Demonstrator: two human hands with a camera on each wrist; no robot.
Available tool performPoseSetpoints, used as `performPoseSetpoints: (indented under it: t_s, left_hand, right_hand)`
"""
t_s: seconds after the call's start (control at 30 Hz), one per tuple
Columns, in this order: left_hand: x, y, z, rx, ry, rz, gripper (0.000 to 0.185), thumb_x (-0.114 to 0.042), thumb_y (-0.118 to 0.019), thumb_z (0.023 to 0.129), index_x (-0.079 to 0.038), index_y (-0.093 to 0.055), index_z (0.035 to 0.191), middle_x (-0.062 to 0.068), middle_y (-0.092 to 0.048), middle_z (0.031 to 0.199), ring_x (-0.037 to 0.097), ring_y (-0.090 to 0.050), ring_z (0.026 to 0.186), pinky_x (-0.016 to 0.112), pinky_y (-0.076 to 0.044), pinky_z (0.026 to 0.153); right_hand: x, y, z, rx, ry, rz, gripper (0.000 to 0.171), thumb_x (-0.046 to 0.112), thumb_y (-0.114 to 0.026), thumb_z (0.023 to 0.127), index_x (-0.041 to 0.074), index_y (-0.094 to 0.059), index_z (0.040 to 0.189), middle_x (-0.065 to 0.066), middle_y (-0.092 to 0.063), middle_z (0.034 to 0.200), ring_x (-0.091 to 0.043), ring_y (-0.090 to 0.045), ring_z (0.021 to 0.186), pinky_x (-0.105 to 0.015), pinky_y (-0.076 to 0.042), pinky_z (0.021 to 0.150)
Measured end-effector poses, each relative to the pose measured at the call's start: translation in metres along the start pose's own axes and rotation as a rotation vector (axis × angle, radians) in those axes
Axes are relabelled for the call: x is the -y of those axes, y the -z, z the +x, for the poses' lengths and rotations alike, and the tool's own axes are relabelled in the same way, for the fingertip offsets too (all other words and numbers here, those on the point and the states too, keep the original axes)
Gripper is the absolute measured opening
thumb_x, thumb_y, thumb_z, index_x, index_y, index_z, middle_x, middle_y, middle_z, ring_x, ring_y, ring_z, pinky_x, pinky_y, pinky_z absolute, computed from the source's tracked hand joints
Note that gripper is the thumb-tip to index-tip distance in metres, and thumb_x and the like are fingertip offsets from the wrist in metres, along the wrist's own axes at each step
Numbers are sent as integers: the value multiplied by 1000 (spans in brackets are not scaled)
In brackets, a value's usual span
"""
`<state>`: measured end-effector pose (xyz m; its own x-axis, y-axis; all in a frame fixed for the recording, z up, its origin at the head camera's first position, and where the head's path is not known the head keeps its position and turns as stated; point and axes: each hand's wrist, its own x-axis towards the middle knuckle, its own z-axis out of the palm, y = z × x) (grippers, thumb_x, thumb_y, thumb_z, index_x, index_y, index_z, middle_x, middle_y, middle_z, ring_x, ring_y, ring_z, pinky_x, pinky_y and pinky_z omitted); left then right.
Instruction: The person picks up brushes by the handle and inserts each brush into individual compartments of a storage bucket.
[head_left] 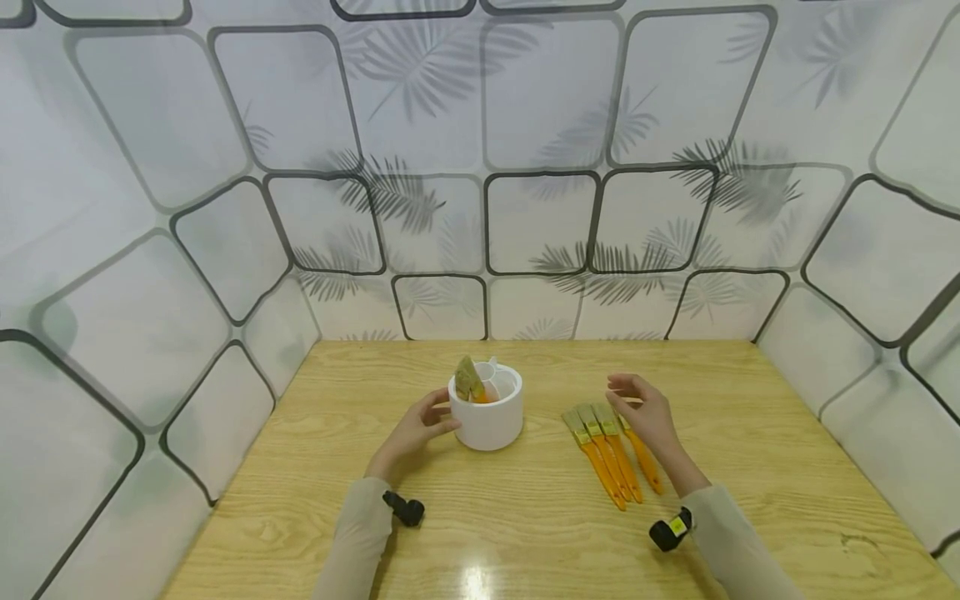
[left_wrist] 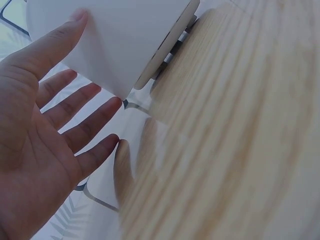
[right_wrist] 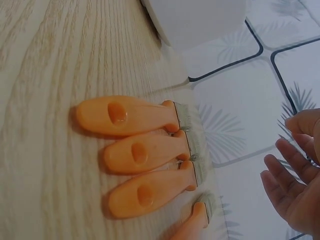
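Centre frame, the relaxed left hand (head_left: 415,431) touches the white cup (head_left: 487,417), while the empty, loose-fingered right hand (head_left: 649,414) hovers over light, stiff brushes (head_left: 609,450), best pinched by their handles.

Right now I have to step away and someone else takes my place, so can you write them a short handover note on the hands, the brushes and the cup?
Left hand: open, fingers straight, fingertips at the side of the white cup, not gripping it.
Right hand: holds nothing, fingers relaxed, hovering above the row of brushes.
Cup: upright, mid-table, with one brush in cup, bristles up.
Done: one brush is in the cup.
Left, by my reading: four orange-handled brushes lie side by side on the table to the right of the cup, probably to go in as well.
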<state>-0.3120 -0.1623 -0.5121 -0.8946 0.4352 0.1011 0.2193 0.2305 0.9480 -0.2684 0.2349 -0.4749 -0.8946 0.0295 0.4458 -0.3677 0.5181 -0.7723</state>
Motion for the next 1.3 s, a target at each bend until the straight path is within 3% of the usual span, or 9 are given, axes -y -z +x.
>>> performPoseSetpoints:
  t_s: [0.17,0.4,0.53,0.8,1.03,1.23,1.3]
  left_hand:
    - [0,0,-1,-4,6,5,66,-25,-70,84,-14,-38,141,12,-40,142,35,-44,126,46,-43,100]
    - [0,-1,-2,-1,-10,20,66,-25,-69,84,-13,-37,141,15,-40,142,37,-44,125,46,-43,100]
    - [0,-1,-2,-4,-5,19,66,-26,-69,84,-14,-37,141,13,-41,142,36,-45,124,46,-43,100]
    - [1,-1,-1,0,0,1,65,-23,-68,85,-14,-37,141,13,-40,142,35,-45,125,46,-43,100]
    - [1,0,-1,1,-7,16,65,-22,-68,86,-13,-36,142,15,-39,142,36,-44,125,46,-42,101]
    - [0,0,0,6,16,7,67,-27,-69,84,-17,-37,142,11,-40,142,33,-44,126,45,-42,101]
    - [0,0,0,9,14,2,67,-26,-69,84,-17,-37,142,10,-40,142,33,-44,126,45,-42,101]
  right_hand:
    - [-7,1,-2,2,0,-12,30,17,-62,90,4,-60,117,-18,-63,109,-28,-60,94,-23,-52,71]
    - [-13,1,-4,-30,-31,-43,25,17,-64,89,8,-62,112,-12,-65,105,-12,-60,88,-20,-51,69]
    - [-17,2,-7,-32,-24,-43,24,14,-65,87,8,-63,110,-12,-65,103,-9,-60,86,-18,-51,66]
    - [-20,2,-7,14,-87,-59,26,16,-64,88,9,-61,113,-13,-64,107,-24,-61,92,-25,-53,71]
    - [-23,3,-8,37,-86,-85,29,18,-63,89,6,-60,116,-13,-63,108,-20,-60,91,-37,-55,66]
    - [-24,6,-11,45,-86,-73,34,24,-63,89,5,-59,117,-17,-62,109,-27,-59,93,-42,-55,75]
    - [-25,6,-12,34,-95,-75,34,25,-64,89,6,-59,116,-16,-62,109,-25,-60,93,-43,-55,72]
